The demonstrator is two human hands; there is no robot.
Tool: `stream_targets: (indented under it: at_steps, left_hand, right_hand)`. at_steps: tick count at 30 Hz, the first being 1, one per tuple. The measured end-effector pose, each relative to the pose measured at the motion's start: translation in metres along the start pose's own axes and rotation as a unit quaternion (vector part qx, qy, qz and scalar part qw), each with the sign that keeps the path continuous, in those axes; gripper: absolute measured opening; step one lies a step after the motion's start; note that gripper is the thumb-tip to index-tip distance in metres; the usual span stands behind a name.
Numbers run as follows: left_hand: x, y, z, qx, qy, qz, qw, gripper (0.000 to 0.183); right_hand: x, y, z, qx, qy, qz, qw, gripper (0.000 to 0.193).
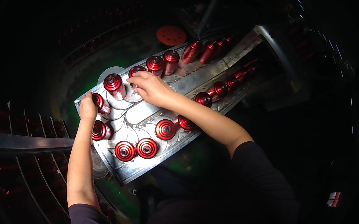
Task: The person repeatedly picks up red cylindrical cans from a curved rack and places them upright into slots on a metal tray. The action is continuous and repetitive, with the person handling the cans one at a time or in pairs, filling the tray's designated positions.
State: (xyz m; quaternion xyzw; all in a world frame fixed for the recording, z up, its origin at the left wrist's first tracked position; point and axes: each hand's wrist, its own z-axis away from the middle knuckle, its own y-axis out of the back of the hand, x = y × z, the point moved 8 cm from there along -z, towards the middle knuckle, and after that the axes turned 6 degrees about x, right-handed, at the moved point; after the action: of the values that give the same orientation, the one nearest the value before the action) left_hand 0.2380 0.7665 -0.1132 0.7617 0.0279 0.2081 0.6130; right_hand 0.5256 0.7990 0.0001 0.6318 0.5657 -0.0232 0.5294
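Shiny red metal cylinders with stepped, ringed tops stand on a silver conveyor with a curved, plated track. At the conveyor's left end, my left hand (88, 107) closes round the outer side of one red cylinder (99, 102); its fingertips are partly hidden. My right hand (150, 87) reaches over the conveyor with its fingers curled round another red cylinder (136, 70), covering much of its body. Between the two hands stands a further red cylinder (114, 83), touched by neither. Below my left hand is one more cylinder (100, 130).
Several more cylinders (165, 129) line the near and far sides of the conveyor (146, 166). A metal rail (27, 141) meets its left end, beside dark racks of red pieces. An orange-red disc with holes (171, 35) lies beyond. A metal frame (277, 51) arches at the right.
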Motion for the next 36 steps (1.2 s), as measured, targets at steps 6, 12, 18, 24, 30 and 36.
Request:
stream_targets:
  at_steps: [6,12,18,24,30,36]
  left_hand:
    - [-0.011,0.008,0.013,-0.06,0.057,-0.04,0.996,0.036]
    - [0.01,0.119,0.099,0.043,0.069,0.119,0.989,0.048]
    - [0.014,0.208,0.252,0.102,0.093,0.371,0.918,0.038]
    - [-0.069,0.269,0.427,0.14,0.302,0.404,0.852,0.022]
    - [-0.138,0.371,0.569,0.287,0.32,0.418,0.8,0.01]
    - [-0.247,0.493,0.745,0.382,0.309,0.316,0.812,0.017]
  right_hand:
    - [-0.037,0.057,0.049,0.002,-0.038,-0.025,0.999,0.04]
    - [-0.099,0.07,0.074,-0.024,-0.039,-0.087,0.995,0.038]
    - [-0.182,0.051,0.097,-0.05,-0.03,-0.118,0.991,0.035]
    - [-0.306,-0.045,0.141,-0.218,0.08,-0.221,0.947,0.038]
    - [-0.453,-0.113,0.19,-0.32,0.167,-0.25,0.898,0.036]
    - [-0.633,-0.176,0.249,-0.28,0.195,-0.273,0.899,0.048]
